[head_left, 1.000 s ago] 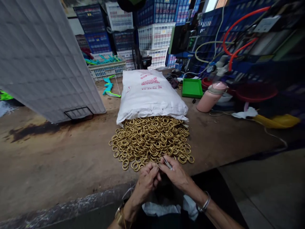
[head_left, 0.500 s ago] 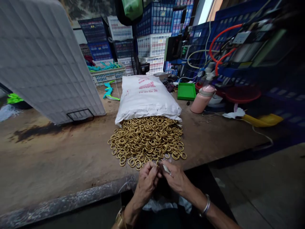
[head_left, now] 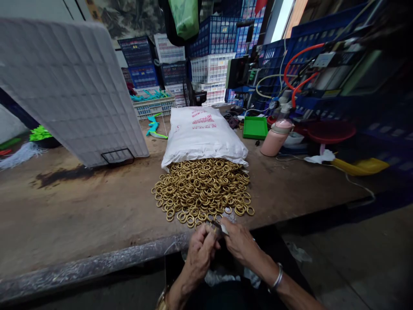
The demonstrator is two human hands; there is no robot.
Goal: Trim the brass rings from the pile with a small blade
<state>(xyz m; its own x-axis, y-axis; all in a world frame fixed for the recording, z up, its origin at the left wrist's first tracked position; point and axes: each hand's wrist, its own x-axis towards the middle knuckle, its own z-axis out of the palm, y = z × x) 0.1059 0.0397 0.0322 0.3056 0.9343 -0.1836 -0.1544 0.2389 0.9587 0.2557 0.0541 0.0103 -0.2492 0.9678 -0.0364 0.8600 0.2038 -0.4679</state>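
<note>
Just off the table's front edge, my left hand [head_left: 200,249] is closed in a pinch. A small yellowish bit shows at its fingertips, by its colour a ring, mostly covered by the fingers. My right hand [head_left: 241,242] grips a small knife-like tool [head_left: 223,229] with a pale handle and a dark, thin end, which points at the left fingertips. Right beyond both hands spreads a heap of gold-coloured rings [head_left: 206,185], spilling from the mouth of a white woven sack [head_left: 206,135] with red print.
A grey-white padded panel [head_left: 74,90] stands on the left of the wooden table [head_left: 97,219]. Rightward are a green tray [head_left: 254,127], a pink bottle [head_left: 275,137], a red dish [head_left: 331,130] and a yellow scoop-like piece [head_left: 361,166]. Stacked crates [head_left: 213,69] rise behind.
The view has shifted slightly, so the table's things sit a little further right. The dark end of the tool now shows between my hands, which stay close together at the heap's front.
</note>
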